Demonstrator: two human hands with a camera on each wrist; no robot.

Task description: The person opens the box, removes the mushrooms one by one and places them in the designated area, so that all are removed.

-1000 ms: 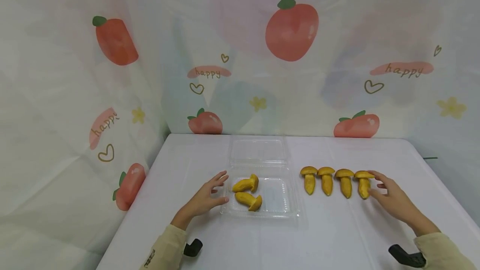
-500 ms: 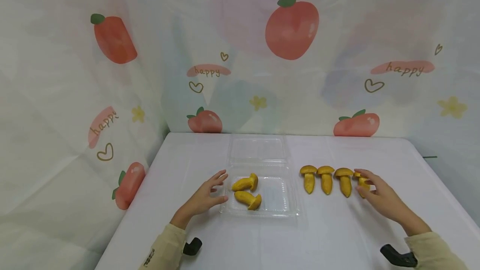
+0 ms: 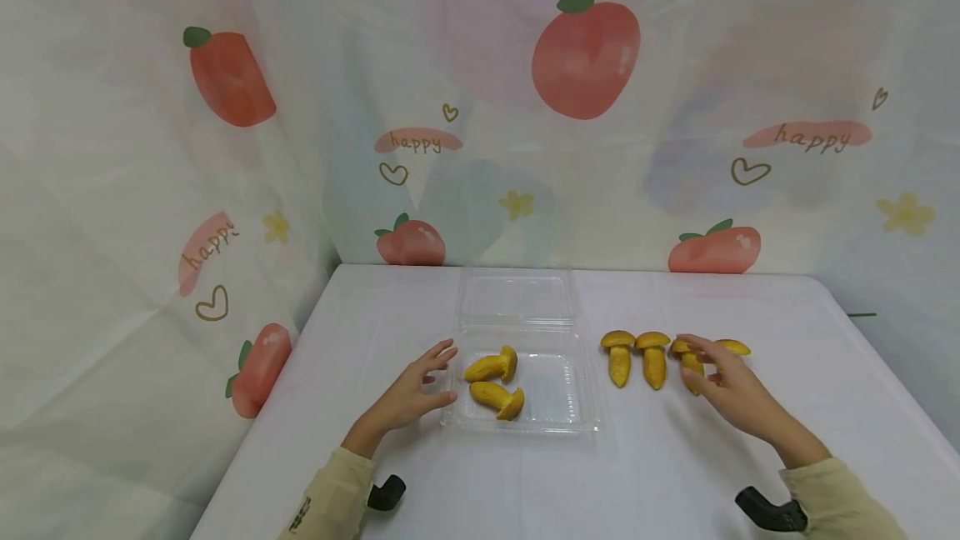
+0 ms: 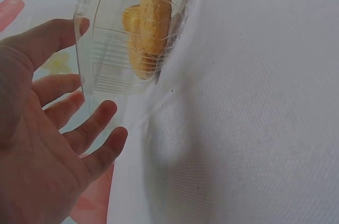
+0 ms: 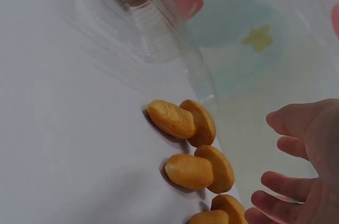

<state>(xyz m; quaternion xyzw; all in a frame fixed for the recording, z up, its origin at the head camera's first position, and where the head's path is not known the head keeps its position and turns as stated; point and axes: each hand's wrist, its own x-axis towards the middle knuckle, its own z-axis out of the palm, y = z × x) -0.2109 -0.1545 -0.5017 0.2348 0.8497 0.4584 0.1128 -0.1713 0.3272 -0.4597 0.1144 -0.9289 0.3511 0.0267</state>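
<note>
We see a white table (image 3: pixel 570 490). Behind its far edge we see a pale cloth (image 3: pixel 480 190). High on the cloth we find a big red fruit (image 3: pixel 586 61) with a green leaf (image 3: pixel 575 1). By the table's far left corner we spot a yellow flower (image 3: pixel 276 227). Past the right edge we see a thin green line (image 3: pixel 861 315).

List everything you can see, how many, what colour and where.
Flat white table: one, white, foreground
Clear hinged plastic box: one, transparent, open on the table
Yellow mushroom-shaped pieces: six, yellow, two in the box, four in a row right of it
Pale fruit-printed sheeting: count unclear, pale, behind and left of the table
Beige fabric sleeves: two, beige, bottom of the head view
Curved black pieces: two, black, beside the sleeves
Left grip, bare hand: one, at the box's left edge
Right grip, bare hand: one, partly hiding the row's two rightmost pieces
</note>
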